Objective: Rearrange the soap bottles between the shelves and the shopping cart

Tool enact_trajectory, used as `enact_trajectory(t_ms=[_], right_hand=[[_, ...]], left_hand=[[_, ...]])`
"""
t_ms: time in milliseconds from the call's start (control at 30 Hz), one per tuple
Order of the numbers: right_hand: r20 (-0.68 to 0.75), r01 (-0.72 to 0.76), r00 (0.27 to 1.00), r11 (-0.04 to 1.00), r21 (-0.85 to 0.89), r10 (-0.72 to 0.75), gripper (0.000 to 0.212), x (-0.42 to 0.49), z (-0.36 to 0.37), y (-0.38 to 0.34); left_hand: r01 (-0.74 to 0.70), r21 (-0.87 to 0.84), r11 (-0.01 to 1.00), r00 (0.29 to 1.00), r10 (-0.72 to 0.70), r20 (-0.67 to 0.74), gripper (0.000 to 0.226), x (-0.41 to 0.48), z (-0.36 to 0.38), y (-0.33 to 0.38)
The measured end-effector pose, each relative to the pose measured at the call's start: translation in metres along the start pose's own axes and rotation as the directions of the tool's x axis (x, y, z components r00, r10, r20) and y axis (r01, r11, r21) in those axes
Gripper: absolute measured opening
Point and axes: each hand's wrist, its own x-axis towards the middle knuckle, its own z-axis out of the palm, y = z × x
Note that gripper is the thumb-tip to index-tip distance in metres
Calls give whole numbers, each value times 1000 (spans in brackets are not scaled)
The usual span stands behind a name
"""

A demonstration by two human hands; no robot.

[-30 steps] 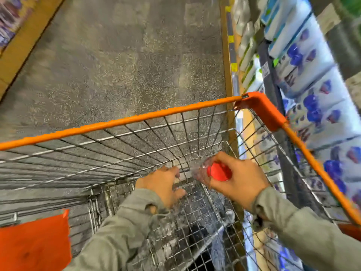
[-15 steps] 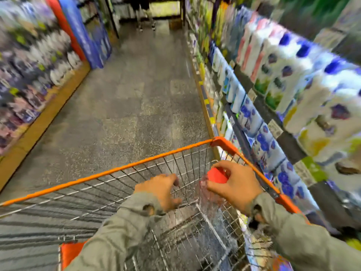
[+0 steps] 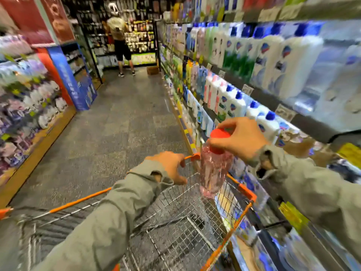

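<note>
Soap, pink and liquid, nearly fills the clear plastic, red-capped bottle point(image 3: 213, 169), so it probably carries some weight for its size. Its smooth wall looks slippery and would likely give under a hard squeeze, while the round red cap point(image 3: 218, 133) is the stiff part. Held by the cap alone, the body can swing. A grasp around the shoulder or middle would be steadier for setting it down.

The bottle hangs roughly upright over the right side of the orange-rimmed wire shopping cart point(image 3: 242, 187), at about 3 o'clock from the basket's middle. It touches no shelf.

The right hand point(image 3: 240, 137) comes from above, with fingers and thumb curled down round the cap, carrying the bottle.

The left hand point(image 3: 170, 166) sits at 9 o'clock of the bottle, by the cart's far rim. Its fingers are curled, but blur hides whether they grip the wire.

The store shelves point(image 3: 265, 99) stand at 2 o'clock, packed with white blue-capped bottles point(image 3: 232, 106).
</note>
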Motion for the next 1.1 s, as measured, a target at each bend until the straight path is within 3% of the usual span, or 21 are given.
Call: enact_trajectory(t_ms=[200,500,933,1100], right_hand=[[-173,10,985,1000,-17,-13,15,-38,-88,-44],[-279,-69,960,989,-130,31,12,-117,-191,-68],[-522,-307,830,941,-140,193,23,-267,-308,-57],[-589,-382,779,908,-171,216,22,-343,-359,-65]], left_hand=[[-158,91,983,985,163,-53,51,-46,-53,44],[-414,143,899,903,425,-63,47,-88,-90,142],[-686,291,667,718,686,120,56,-145,-84,306],[-774,251,581,629,752,199,56,-184,-68,380]])
